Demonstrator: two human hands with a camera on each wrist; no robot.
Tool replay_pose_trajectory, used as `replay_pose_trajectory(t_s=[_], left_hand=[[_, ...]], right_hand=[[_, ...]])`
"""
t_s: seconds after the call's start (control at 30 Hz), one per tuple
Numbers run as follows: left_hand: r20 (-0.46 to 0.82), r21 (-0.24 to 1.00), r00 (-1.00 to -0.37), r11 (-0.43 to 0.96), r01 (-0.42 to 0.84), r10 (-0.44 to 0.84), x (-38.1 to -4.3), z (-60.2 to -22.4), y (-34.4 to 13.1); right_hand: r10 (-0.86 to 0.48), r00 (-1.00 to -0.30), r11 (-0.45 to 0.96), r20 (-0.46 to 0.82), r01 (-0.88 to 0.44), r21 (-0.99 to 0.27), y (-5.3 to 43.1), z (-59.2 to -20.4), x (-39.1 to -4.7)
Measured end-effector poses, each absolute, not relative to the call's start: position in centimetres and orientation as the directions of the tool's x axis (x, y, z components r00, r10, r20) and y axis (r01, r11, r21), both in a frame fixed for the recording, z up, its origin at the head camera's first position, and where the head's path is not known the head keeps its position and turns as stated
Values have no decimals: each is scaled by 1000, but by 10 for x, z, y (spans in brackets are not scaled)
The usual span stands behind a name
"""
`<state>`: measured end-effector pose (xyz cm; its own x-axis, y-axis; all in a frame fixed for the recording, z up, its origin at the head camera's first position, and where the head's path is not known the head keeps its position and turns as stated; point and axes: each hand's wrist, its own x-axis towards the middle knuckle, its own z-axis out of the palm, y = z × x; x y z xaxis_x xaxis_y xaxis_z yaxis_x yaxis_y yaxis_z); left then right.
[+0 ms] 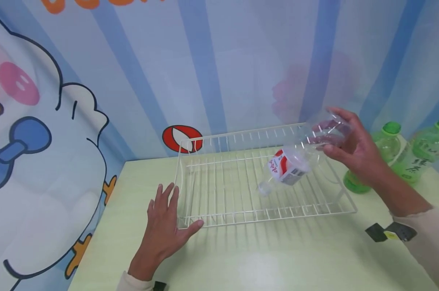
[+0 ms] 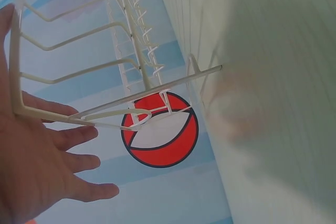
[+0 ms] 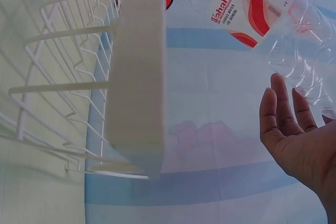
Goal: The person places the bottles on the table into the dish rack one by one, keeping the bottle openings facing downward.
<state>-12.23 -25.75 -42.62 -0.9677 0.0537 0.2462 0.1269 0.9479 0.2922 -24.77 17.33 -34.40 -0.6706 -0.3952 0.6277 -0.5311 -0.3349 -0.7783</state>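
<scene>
Pale sleeves (image 1: pixel 433 246) reach forward from the near side of a white wire rack (image 1: pixel 263 220), as a person's two hands work at its opposite ends. Toward the rack's right end, the right hand (image 1: pixel 359 151) grips a clear bottle (image 1: pixel 290 165) near its base, fingers and thumb curled around the plastic.

At a slant, the bottle points its neck down and left over the right half of the rack's floor, its base raised toward the rack's back right corner. Its long axis runs across the rack rather than along it, the red-and-white label midway. From the right wrist, a gap shows between the bottle's body and the rack's near edge; whether the neck touches any wire is not clear.

At the rack's front left corner, the left hand (image 1: pixel 166 226) lies with fingers extended and spread and the thumb along the front rim, nothing in its grasp, well apart from the bottle.

Beneath the rack is a pale green table (image 1: pixel 270 258). Just right of the rack stand two green bottles, one (image 1: pixel 388 147) partly behind the right wrist, the other (image 1: pixel 431 149) beyond it. Behind the rack rises a blue-striped wall (image 1: pixel 248 81), with a printed red-and-white ball (image 1: pixel 173 139) by the back left corner and a cartoon bird (image 1: pixel 41 210) to the left.
</scene>
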Motion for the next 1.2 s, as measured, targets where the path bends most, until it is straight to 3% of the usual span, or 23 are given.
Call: replay_pose_trajectory(t_s=[0.27,0.57,0.8,1.2], left_hand=[[215,318,-976,943,102,33,-123,-427,-259],[192,326,-981,943,70,7,-121,-425,-257],[150,333,-989,942,31,-20,-119,-422,-257],[91,350,-995,937,-15,-50,-120,-421,-255]], right_hand=[[-406,-654,-355,639,-532,-769,175,-345,-249],[-347,-743,-215,572,-530,-820,175,-343,-247],[-371,-725,-234,579,-531,-815,177,-346,-250],[-373,-759,-159,534,-514,-843,178,-339,-255]])
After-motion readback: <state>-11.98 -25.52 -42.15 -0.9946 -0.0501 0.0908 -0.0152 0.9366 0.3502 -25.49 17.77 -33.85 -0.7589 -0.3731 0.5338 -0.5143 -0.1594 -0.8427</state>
